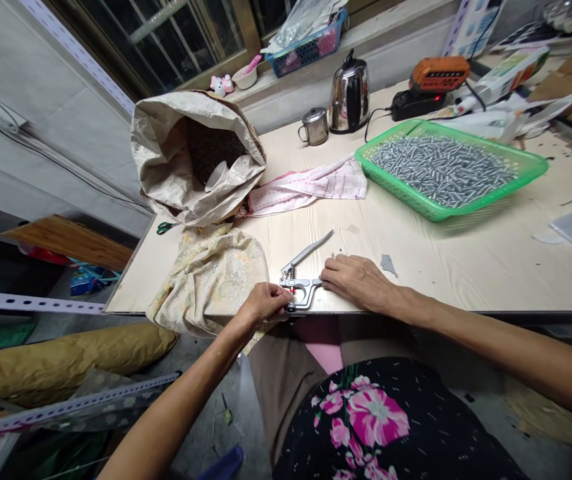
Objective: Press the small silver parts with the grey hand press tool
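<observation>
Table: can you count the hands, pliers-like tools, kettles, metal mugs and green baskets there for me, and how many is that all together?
Hands, left hand and right hand: 2
Pliers-like tool: 1
Kettle: 1
Metal mug: 1
Green basket: 1
Total: 6

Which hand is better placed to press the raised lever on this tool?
Likely your right hand: it's at the lower handle, nearer the raised lever's free end. Your left hand is at the tool's head.
</observation>
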Available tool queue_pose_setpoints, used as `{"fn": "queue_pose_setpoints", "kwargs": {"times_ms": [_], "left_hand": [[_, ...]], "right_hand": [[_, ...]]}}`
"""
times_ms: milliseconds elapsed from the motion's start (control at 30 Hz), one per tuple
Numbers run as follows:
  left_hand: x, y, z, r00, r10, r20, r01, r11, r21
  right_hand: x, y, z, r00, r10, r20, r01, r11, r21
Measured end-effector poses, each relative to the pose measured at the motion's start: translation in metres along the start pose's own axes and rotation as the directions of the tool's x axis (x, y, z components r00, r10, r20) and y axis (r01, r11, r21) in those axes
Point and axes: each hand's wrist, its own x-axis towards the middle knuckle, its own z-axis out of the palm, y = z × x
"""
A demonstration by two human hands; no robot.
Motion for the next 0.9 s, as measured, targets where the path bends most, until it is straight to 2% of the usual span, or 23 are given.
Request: {"fn": "queue_pose_setpoints", "kwargs": {"times_ms": [133, 333, 600, 767, 833, 867, 900], "left_hand": [[0.001, 0.002, -0.002, 0.999, -0.043, 0.028, 0.044, 0.999, -0.010], [0.002, 0.005, -0.002, 0.997, -0.068, 0.038, 0.067, 0.998, 0.010], [0.003, 0.004, -0.003, 0.998, -0.055, 0.042, 0.054, 0.998, 0.027], [0.003, -0.001, -0.005, 0.998, -0.027, 0.052, 0.023, 0.998, 0.066], [-0.002, -0.003, -0.002, 0.998, 0.048, -0.029, -0.041, 0.977, 0.209], [-0.005, -0.005, 0.002, 0.984, 0.139, -0.108, -0.100, 0.945, 0.310], [-0.009, -0.006, 0.006, 0.947, 0.265, -0.184, -0.168, 0.893, 0.418]], "right_hand": [[0.010, 0.019, -0.010, 1.000, -0.023, -0.013, 0.024, 0.998, 0.064], [0.035, 0.043, -0.008, 0.976, -0.056, 0.211, 0.051, 0.998, 0.029], [0.037, 0.038, -0.006, 0.988, -0.009, 0.155, 0.014, 0.999, -0.033], [0.034, 0.035, -0.008, 0.983, -0.019, 0.180, 0.024, 0.999, -0.023], [0.031, 0.032, -0.009, 0.984, -0.014, 0.176, 0.012, 1.000, 0.013], [0.028, 0.030, -0.009, 0.986, -0.009, 0.167, 0.003, 0.999, 0.036], [0.026, 0.029, -0.009, 0.988, -0.004, 0.157, -0.006, 0.998, 0.059]]}}
